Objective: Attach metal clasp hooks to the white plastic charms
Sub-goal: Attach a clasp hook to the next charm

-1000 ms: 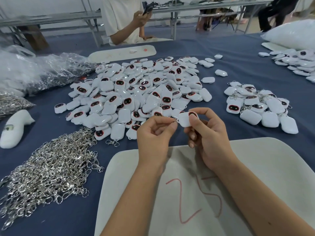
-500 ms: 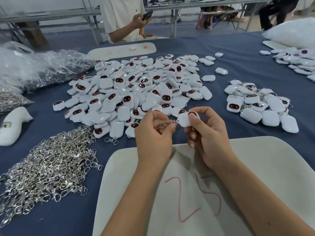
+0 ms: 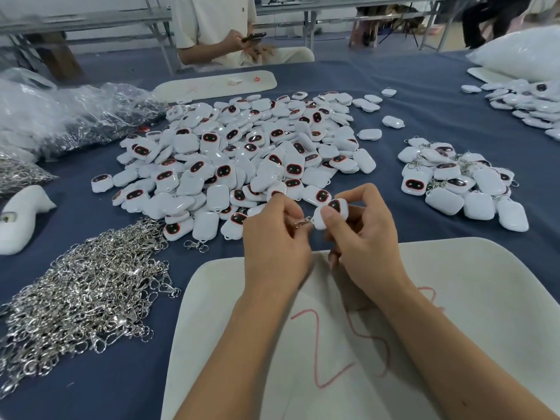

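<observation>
A: Which items occupy the two hands?

B: The right hand [image 3: 363, 237] pinches one white charm [image 3: 328, 215] between thumb and forefinger, its dark face partly visible. The left hand [image 3: 274, 237] pinches a metal clasp hook [image 3: 303, 222] whose end meets the charm's edge. Both are held above the blue tablecloth [image 3: 394, 116], just beyond the far edge of a white tray [image 3: 485, 298] marked "25" in red.

A: Where do the remaining parts lie?

B: A large pile of loose charms [image 3: 236, 156] lies directly beyond the hands. A heap of clasp hooks [image 3: 81, 298] lies to the left, with one stray hook [image 3: 195, 245] between heap and pile. A smaller group of charms with hooks attached [image 3: 460, 183] lies to the right.

A: And at the margins?

B: Clear plastic bags [image 3: 69, 116] sit at far left, and a white foam piece [image 3: 21, 216] lies near the left edge. A seated person [image 3: 218, 28] across the table holds a phone [image 3: 253, 37].
</observation>
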{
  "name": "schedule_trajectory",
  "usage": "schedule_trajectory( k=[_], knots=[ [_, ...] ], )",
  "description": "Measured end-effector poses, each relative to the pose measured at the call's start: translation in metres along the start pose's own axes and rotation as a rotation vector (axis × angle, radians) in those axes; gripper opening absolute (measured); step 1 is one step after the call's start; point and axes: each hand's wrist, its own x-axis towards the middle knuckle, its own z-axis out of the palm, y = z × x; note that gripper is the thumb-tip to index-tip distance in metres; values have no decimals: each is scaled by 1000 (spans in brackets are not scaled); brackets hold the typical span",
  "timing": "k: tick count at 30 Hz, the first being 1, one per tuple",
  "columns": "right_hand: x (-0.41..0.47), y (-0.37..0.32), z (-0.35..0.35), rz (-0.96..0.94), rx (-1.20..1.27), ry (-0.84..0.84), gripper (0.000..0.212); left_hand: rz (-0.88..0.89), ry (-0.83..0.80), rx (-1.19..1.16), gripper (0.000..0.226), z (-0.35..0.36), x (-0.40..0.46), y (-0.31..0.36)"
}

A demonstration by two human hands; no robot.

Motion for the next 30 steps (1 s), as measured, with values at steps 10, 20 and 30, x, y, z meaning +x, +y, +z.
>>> schedule_trajectory(
  k=[10, 20, 30],
  knots=[
    [9, -3, -1, 182, 485, -59, 9, -357, -179, -805, 25, -5, 9, -9],
    [9, -2, -1, 196, 475, -63, 6, -189, -176, -640, 20, -4, 7, -6],
    [10, 2, 1, 178, 417, 2, 8, 93, -67, -194, 14, 2, 3, -13]
  ],
)
